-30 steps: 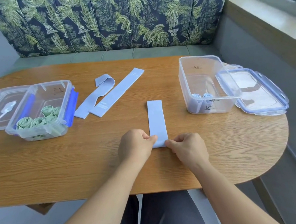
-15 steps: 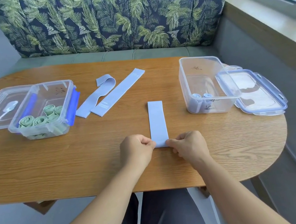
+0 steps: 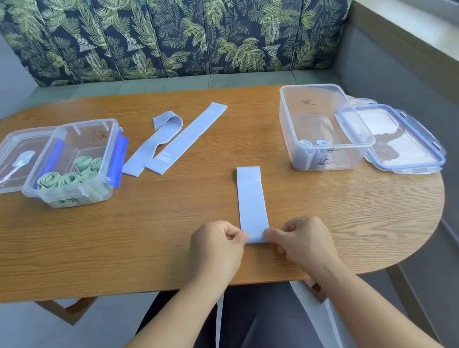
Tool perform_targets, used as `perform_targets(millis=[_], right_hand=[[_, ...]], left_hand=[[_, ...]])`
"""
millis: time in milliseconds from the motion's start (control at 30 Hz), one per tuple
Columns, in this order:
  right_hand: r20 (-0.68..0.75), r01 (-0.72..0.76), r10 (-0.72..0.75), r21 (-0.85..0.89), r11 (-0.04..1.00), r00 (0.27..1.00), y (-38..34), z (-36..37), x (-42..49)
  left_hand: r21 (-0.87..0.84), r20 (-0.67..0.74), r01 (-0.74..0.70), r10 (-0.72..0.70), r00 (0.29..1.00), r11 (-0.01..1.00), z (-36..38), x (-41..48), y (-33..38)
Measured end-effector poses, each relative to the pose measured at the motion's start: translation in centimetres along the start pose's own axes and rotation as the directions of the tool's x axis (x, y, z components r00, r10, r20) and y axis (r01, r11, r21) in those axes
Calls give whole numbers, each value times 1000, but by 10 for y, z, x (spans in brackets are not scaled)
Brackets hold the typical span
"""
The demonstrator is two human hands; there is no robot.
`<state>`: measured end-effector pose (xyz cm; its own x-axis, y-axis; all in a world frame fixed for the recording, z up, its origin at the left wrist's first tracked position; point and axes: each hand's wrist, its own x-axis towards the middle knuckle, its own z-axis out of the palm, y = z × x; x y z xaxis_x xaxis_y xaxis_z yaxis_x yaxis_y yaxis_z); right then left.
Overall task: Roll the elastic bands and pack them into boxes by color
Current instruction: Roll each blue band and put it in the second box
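A pale blue elastic band (image 3: 250,200) lies flat on the wooden table (image 3: 142,229), its long side pointing away from me. My left hand (image 3: 218,251) pinches its near left corner and my right hand (image 3: 304,242) pinches its near right corner. Two more blue bands (image 3: 174,143) lie flat at the back middle. The clear box on the left (image 3: 75,165) holds several rolled green bands (image 3: 71,177). The clear box on the right (image 3: 321,126) holds two rolled blue bands (image 3: 313,145).
A clear lid (image 3: 2,163) lies left of the green box, and a blue-rimmed lid (image 3: 399,139) rests against the right box. A leaf-patterned sofa (image 3: 174,26) stands behind the table. The table's rounded right end (image 3: 431,205) is close to the wall.
Both hands stay at the band's near end, with the fingers shifting slightly on its corners. The band has not moved along the table.
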<state>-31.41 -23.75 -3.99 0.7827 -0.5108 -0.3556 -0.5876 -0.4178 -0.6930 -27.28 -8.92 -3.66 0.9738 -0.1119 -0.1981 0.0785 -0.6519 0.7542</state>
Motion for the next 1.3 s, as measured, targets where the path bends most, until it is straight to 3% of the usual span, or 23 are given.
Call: perform_targets(millis=[500, 667, 800, 1133, 1300], right_hand=[[-65, -9, 6, -35, 999, 998, -15, 4, 20], [-66, 41, -35, 82, 996, 997, -6, 5, 16], [-65, 57, -54, 40, 998, 996, -4, 6, 13], [-74, 35, -34, 13, 999, 997, -8, 8, 18], [-72, 7, -6, 22, 1000, 997, -11, 9, 19]], left_hand=[[71, 11, 72, -73, 997, 995, 2, 28, 15], [100, 4, 82, -83, 997, 992, 3, 34, 17], [111, 3, 79, -80, 997, 991, 4, 39, 17], [-70, -19, 53, -54, 998, 996, 2, 20, 6], [-53, 6, 63, -63, 998, 997, 4, 23, 6]])
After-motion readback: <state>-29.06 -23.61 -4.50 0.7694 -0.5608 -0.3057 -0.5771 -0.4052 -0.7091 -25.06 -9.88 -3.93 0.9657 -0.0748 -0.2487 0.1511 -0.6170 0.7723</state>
